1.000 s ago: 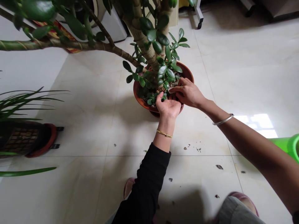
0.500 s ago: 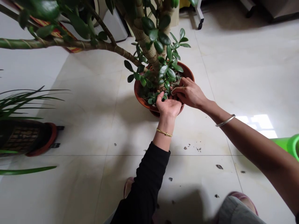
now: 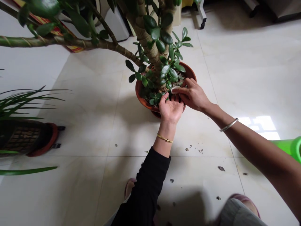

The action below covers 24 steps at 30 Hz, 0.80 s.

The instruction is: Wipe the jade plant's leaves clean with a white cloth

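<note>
My jade plant (image 3: 147, 37) sits in its round reddish-brown pot (image 3: 189, 70) on the tile floor, straight ahead of me. Its thick trunk rises from the soil (image 3: 178, 79) and runs up out of the top of the view, leaning slightly away from upright, while one long, bare branch (image 3: 70, 43) reaches out to the left. The leaves are fat, glossy and dark green, with smaller ones clustered low over the soil.

My left hand (image 3: 171, 108) lies open, palm up, at the near rim, with its fingers (image 3: 175, 99) lightly curled among the low leaves. I can't tell whether they have hold of anything. My right hand (image 3: 192, 95) comes in from the right, just above the left, with its fingers (image 3: 180, 89) reaching over the soil; I can't tell whether they are pinching anything.

A spiky plant (image 3: 21, 105) in a dark pot (image 3: 44, 144) stands well off to the left, and a green plastic tub (image 3: 291, 147) shows at the right edge. Dark bits of dirt (image 3: 193, 148) are scattered on the floor near my feet, with my slippers (image 3: 129, 188) below. Nothing stands between my hands and the pot.
</note>
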Each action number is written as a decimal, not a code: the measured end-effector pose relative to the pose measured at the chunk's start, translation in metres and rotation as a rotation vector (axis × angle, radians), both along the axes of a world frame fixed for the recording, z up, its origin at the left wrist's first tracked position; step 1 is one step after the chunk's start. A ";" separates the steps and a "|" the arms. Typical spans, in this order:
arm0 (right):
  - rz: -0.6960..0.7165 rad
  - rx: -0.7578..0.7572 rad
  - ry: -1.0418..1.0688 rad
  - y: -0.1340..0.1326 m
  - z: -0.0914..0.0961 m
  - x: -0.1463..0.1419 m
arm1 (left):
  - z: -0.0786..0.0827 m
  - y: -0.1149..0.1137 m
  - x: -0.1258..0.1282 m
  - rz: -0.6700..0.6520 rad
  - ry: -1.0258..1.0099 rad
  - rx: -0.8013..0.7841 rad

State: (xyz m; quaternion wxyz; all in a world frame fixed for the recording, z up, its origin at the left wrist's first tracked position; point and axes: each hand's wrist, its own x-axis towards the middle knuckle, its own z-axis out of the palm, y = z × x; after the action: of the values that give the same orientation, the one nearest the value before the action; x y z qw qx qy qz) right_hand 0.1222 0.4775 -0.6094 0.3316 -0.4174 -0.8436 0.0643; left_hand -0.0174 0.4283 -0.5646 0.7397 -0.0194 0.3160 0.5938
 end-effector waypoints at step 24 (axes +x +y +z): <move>0.108 -0.135 -0.089 0.009 0.007 -0.006 | -0.003 0.002 -0.001 -0.012 0.010 -0.010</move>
State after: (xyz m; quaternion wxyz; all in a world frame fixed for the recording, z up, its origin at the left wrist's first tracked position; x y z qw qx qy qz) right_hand 0.1161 0.4865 -0.6027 0.2611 -0.3953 -0.8724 0.1202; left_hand -0.0188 0.4303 -0.5679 0.7416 -0.0181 0.3228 0.5878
